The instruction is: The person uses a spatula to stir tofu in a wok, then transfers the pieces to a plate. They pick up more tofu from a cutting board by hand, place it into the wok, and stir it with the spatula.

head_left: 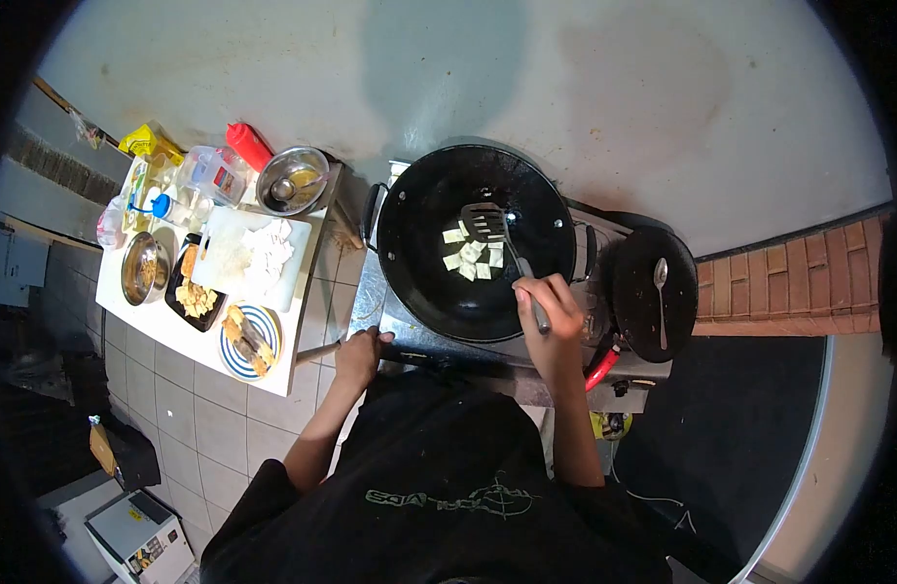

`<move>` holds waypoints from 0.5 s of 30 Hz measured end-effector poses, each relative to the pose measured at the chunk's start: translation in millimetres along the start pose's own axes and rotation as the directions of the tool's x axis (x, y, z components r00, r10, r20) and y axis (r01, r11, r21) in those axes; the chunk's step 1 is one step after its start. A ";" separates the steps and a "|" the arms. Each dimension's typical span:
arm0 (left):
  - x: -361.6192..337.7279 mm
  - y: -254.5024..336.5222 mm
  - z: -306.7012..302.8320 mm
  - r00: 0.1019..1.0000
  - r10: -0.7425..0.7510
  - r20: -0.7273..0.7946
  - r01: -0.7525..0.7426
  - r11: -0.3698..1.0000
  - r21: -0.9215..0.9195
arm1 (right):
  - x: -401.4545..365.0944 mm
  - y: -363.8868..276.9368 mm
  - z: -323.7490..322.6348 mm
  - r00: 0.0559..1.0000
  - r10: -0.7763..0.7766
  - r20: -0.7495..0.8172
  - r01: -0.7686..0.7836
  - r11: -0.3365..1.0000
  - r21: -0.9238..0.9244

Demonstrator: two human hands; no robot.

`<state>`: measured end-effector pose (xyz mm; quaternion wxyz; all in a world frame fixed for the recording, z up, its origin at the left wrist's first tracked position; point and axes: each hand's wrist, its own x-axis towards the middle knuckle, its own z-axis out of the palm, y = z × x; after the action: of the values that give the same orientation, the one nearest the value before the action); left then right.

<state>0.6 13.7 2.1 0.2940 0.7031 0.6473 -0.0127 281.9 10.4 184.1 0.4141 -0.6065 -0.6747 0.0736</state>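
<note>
Left hand [361, 355]: curled up by the front left corner of the stove [371, 310], near the table; I cannot tell if it holds anything, since its fingertips are hard to see.
Table [281, 375]: white, off to the left. A striped plate [225, 362] sits near its front edge, and a cutting board [220, 255] lies behind that. Something white and crumpled [269, 251] is on the board, but I cannot make out what it is.
Wok [429, 302]: big, round and black, on top of the stove. It has a loop on its left side and one on its right. It hides what is under it.
White pieces [468, 272]: small blocks in a loose bunch inside the wok. The turner covers part of some of them.
Turner [487, 224]: inside the wok, with its slotted head over the white pieces. The head points away from the person. Its long line slants from the head down to the right, to the grey handle.
Right hand [552, 310]: closed around the handle, so part of that is hidden.
Black pan [635, 292]: right of the wok.
Spoon [662, 307]: on the pan, its bowl toward the wall [663, 136].
</note>
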 end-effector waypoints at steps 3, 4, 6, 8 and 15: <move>0.5 -0.9 -1.3 1.000 0.014 0.002 -0.014 1.000 -0.027 | 3.1 1.3 10.0 1.000 -0.009 0.017 0.008 0.996 0.088; 0.6 -1.1 -1.3 1.000 0.022 0.006 -0.021 0.999 -0.041 | 4.4 2.1 12.5 1.000 -0.009 0.017 0.007 0.996 0.088; -0.6 1.5 -3.4 1.000 0.016 0.004 -0.016 0.999 -0.037 | 6.6 4.8 17.9 0.999 -0.026 0.044 0.021 0.995 0.100; -1.2 2.1 -4.2 1.000 0.009 0.001 -0.009 0.999 -0.034 | 7.9 6.6 21.9 0.998 -0.030 0.055 0.024 0.995 0.099; 0.0 -1.3 0.5 1.000 0.016 -0.005 -0.016 1.000 -0.027 | 6.5 3.6 19.0 0.994 -0.032 0.100 0.019 0.992 0.128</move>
<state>-0.3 13.4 1.1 0.3020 0.7043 0.6424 -0.0002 272.8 24.7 172.7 0.4178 -0.5656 -0.6967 0.1420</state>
